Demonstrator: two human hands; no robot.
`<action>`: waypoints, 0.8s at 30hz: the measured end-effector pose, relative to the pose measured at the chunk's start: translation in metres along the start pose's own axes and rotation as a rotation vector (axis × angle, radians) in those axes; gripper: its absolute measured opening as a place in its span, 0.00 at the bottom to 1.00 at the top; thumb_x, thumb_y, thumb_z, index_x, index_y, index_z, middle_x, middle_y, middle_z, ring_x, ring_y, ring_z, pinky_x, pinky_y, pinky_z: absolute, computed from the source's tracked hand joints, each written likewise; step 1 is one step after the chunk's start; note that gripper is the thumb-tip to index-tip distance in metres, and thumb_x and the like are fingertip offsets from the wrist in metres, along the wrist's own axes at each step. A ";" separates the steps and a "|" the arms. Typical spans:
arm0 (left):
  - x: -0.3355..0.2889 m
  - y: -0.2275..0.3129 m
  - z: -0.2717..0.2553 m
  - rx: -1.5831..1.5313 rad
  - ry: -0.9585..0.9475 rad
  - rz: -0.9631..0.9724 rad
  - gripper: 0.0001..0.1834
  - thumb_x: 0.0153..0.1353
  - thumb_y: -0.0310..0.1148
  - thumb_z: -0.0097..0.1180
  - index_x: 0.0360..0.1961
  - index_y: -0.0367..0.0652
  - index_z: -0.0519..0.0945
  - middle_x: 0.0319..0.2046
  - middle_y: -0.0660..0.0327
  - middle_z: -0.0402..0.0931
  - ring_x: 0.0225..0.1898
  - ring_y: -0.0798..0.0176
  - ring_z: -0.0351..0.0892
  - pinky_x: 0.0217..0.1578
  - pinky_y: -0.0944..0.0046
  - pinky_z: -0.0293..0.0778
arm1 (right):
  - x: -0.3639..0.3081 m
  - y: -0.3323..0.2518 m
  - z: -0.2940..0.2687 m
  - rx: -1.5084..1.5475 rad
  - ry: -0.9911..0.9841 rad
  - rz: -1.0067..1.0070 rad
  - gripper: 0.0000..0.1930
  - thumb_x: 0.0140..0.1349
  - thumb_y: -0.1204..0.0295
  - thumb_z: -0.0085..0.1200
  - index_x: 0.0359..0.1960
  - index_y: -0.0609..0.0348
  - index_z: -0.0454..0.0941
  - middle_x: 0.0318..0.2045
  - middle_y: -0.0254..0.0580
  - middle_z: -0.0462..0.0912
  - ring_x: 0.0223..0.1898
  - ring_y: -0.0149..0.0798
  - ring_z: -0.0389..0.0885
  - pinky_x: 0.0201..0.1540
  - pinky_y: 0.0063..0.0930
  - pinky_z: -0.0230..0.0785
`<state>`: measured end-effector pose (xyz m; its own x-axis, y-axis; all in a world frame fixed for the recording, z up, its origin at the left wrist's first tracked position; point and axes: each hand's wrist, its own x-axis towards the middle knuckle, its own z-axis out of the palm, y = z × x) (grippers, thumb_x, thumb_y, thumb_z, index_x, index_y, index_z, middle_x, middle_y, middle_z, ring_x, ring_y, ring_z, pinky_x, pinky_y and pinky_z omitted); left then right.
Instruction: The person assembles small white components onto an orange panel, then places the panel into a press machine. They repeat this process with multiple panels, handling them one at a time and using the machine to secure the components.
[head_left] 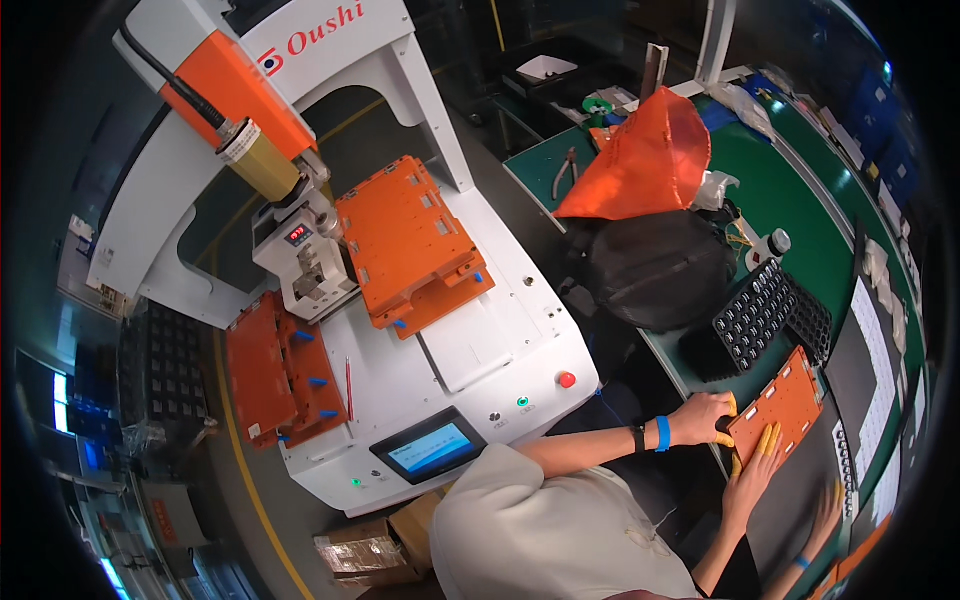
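Observation:
My left hand [700, 420], with a black band and a blue band at the wrist, grips the left edge of an orange slotted fixture plate [785, 405]. My right hand [752, 485] holds the same plate along its near edge. Its fingers stretch over the face and the thumb is at the corner. Both hands wear yellow finger covers. The plate is at the right bench, beside a black tray [755, 315] with rows of round pockets. What lies under the plate is hidden.
At left, a white bench machine [530, 320] carries orange fixtures [410, 245], a screen [428, 447] and a red button [567, 380]. A black bag [655, 270] and orange bag [640, 160] occupy the green bench. Another blurred hand [826, 512], its owner unclear, shows at right.

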<state>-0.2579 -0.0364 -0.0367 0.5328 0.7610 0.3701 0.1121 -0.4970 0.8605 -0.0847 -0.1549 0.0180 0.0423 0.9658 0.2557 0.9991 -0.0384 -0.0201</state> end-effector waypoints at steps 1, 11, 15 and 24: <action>-0.001 -0.001 0.001 0.000 0.005 0.006 0.29 0.45 0.48 0.75 0.39 0.35 0.82 0.43 0.54 0.79 0.43 0.46 0.81 0.43 0.52 0.77 | 0.000 0.001 0.000 0.007 -0.006 -0.009 0.35 0.63 0.73 0.50 0.72 0.67 0.55 0.74 0.54 0.56 0.76 0.55 0.48 0.77 0.50 0.38; -0.001 -0.005 0.002 -0.034 0.037 -0.020 0.29 0.41 0.46 0.77 0.37 0.34 0.82 0.41 0.52 0.78 0.41 0.44 0.80 0.42 0.50 0.76 | 0.007 0.008 -0.002 0.046 -0.050 -0.060 0.35 0.63 0.73 0.52 0.72 0.66 0.56 0.74 0.53 0.57 0.76 0.56 0.49 0.76 0.51 0.39; -0.001 0.004 0.000 -0.044 -0.016 -0.025 0.26 0.44 0.46 0.76 0.37 0.36 0.82 0.41 0.52 0.78 0.42 0.44 0.80 0.42 0.50 0.76 | 0.000 0.013 -0.010 0.099 -0.050 -0.067 0.37 0.61 0.70 0.56 0.72 0.65 0.58 0.74 0.53 0.57 0.75 0.58 0.50 0.76 0.51 0.40; 0.010 0.008 -0.004 0.126 0.046 0.089 0.26 0.44 0.42 0.78 0.40 0.36 0.84 0.39 0.54 0.81 0.31 0.52 0.81 0.33 0.58 0.78 | 0.011 0.014 -0.031 0.277 -0.162 -0.011 0.44 0.56 0.57 0.65 0.72 0.62 0.58 0.74 0.53 0.56 0.75 0.58 0.50 0.75 0.56 0.44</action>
<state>-0.2545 -0.0311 -0.0245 0.5067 0.7286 0.4608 0.1723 -0.6093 0.7740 -0.0696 -0.1534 0.0508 0.0068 0.9949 0.1002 0.9578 0.0223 -0.2865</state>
